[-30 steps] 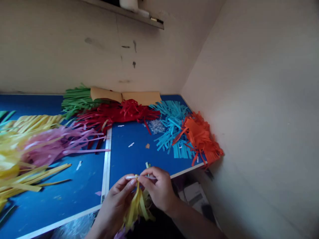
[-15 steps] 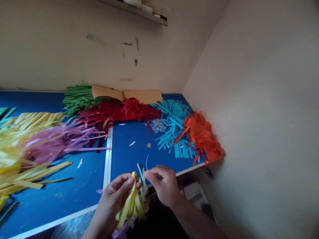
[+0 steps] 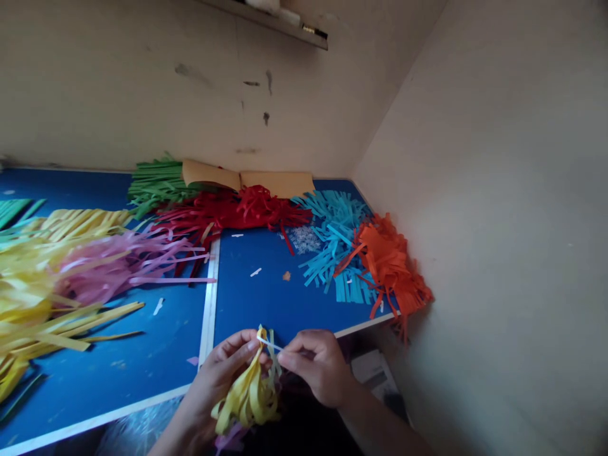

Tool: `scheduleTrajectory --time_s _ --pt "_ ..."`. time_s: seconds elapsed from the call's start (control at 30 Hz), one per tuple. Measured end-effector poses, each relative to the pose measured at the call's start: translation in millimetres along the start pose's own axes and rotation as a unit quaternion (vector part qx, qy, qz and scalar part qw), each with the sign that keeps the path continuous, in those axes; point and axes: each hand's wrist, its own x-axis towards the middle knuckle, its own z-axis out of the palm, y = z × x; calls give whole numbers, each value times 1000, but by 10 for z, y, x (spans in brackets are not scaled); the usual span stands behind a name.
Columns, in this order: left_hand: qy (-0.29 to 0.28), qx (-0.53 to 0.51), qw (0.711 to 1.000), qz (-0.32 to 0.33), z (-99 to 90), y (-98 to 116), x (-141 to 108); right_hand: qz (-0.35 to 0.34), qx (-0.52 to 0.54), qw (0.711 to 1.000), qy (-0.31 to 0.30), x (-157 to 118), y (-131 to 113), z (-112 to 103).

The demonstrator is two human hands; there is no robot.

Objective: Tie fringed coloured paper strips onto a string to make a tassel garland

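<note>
My left hand [image 3: 228,365] pinches the top loop of a yellow paper tassel [image 3: 254,392], whose strips hang below the fingers. Between thumb and forefinger, my right hand [image 3: 316,366] grips a thin white strip [image 3: 270,344]. The strip's far end meets the yellow loop at my left fingertips; whether it passes through the loop I cannot tell. A pale green strip [image 3: 272,358] hangs beside the tassel, and a bit of purple paper [image 3: 231,437] shows beneath it.
On the blue table [image 3: 237,304] lie fringed papers: green [image 3: 159,183], red [image 3: 228,212], blue [image 3: 332,221], orange [image 3: 387,259], pink [image 3: 104,266] and yellow [image 3: 23,272]. Small white clips [image 3: 159,306] and a clear pile [image 3: 304,240] lie among them. Brown card [image 3: 280,183] rests at the wall.
The white strip stood upright in my right hand before; now it points left, its end at the yellow loop. The view has shifted slightly left.
</note>
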Motion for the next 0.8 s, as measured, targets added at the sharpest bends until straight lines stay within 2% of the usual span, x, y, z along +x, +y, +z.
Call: scheduleTrajectory --time_s 0.37,0.6,0.67,0.7,0.73,0.8 --pt "3 -9 1000 2 -32 -15 -23 24 21 999 43 -14 60 -44" --pt "2 42 999 23 -12 -39 -21 20 -13 1000 20 -6 67 -9" --pt "10 109 991 74 12 -66 -38 22 -56 998 11 -2 64 0" --pt "20 161 979 122 26 -84 -52 20 -84 996 0 0 61 2" --pt "38 220 958 179 40 -102 -68 17 -111 993 -23 1 58 4" --pt "86 330 896 285 60 -142 -95 7 -149 986 -79 -1 59 11"
